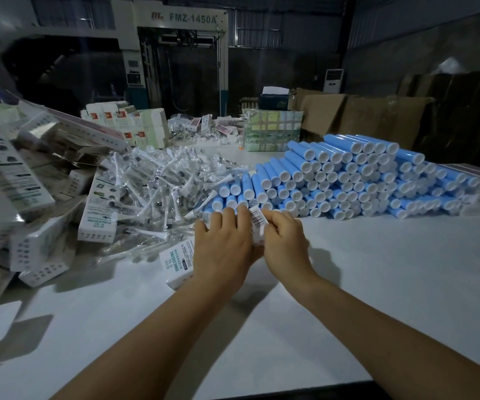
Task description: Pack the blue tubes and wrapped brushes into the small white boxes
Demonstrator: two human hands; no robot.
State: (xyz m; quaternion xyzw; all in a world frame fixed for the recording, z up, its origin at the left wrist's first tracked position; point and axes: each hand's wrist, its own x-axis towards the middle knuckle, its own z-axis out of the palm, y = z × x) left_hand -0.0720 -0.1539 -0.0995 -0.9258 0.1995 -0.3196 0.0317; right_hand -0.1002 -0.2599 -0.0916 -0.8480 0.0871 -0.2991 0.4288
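Both hands meet over the middle of the white table [348, 284], holding one small white box [257, 226]. The left hand [221, 246] curls its fingers over the box's top from the left, and the right hand [283, 241] pinches its barcoded end flap from the right. The box is tilted, its long axis running from the near-left up toward the far right, barcoded end raised away from the person. A second white box [176, 264] with blue lettering lies on the table just left of the left wrist. Beyond the hands, toward the far right edge, the blue tubes [348, 180] lie stacked in a long heap, their white caps facing the person and their long axes running away from them. Left of the tubes sprawls a pile of wrapped brushes [158, 180], pointing every way. More white boxes [31, 197] are heaped along the left edge.
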